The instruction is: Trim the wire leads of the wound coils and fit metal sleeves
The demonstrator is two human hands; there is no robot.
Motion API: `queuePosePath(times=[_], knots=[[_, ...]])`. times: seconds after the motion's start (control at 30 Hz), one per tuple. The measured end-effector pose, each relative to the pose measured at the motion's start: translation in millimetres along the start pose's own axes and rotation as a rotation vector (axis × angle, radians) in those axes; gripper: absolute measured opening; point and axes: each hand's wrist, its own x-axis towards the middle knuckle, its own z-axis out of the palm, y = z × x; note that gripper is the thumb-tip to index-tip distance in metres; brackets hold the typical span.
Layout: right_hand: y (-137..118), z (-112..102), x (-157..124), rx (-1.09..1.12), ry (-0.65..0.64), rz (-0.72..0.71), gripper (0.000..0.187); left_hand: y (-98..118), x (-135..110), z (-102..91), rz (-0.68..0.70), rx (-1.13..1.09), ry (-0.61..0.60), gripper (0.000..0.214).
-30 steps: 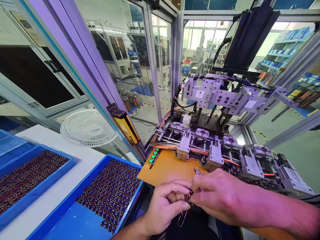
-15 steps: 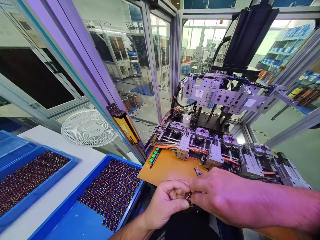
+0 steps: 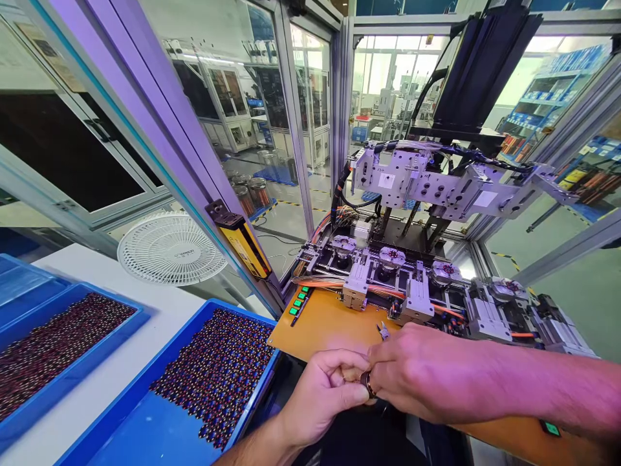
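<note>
A small dark ring-shaped motor stator with copper-coloured windings is held between my two hands, above my lap at the near edge of the orange worktop. My left hand is closed, its thumb and curled fingers pinching the stator from the left. From the right, my right hand is closed on the same part, fingertips against its side. Much of the stator is hidden behind the fingers. Just beyond my right hand, a pair of small cutters lies on the orange worktop.
A blue tray of several rows of similar parts stands left, with another filled blue tray farther left. Beyond the worktop runs a machine with round fixtures under a metal head. A yellow sensor bar and white fan stand left.
The stator has turned slightly between my fingers, showing more of its dark outer side. My right hand and forearm have shifted a little, uncovering a green button at lower right.
</note>
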Motion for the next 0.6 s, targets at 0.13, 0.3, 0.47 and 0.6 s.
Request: queuePosePath(times=[0.13, 0.3, 0.47, 0.6], knots=[[1, 11, -1, 0.022, 0.049, -0.012, 0.015, -5, 0, -2.1, -0.055, -0.030, 0.006, 0.032], [0, 23, -3, 0.023, 0.160, -0.024, 0.015, -8, 1, -4.0, -0.096, -0.066, 0.002, 0.035], [1, 31, -7, 0.045, 0.226, -0.015, 0.016, -7, 2, -4.0, -0.091, -0.087, -0.049, 0.037], [2, 37, -10, 0.065, 0.251, 0.022, 0.014, -3, 4, -0.3, -0.092, -0.093, -0.062, 0.038]])
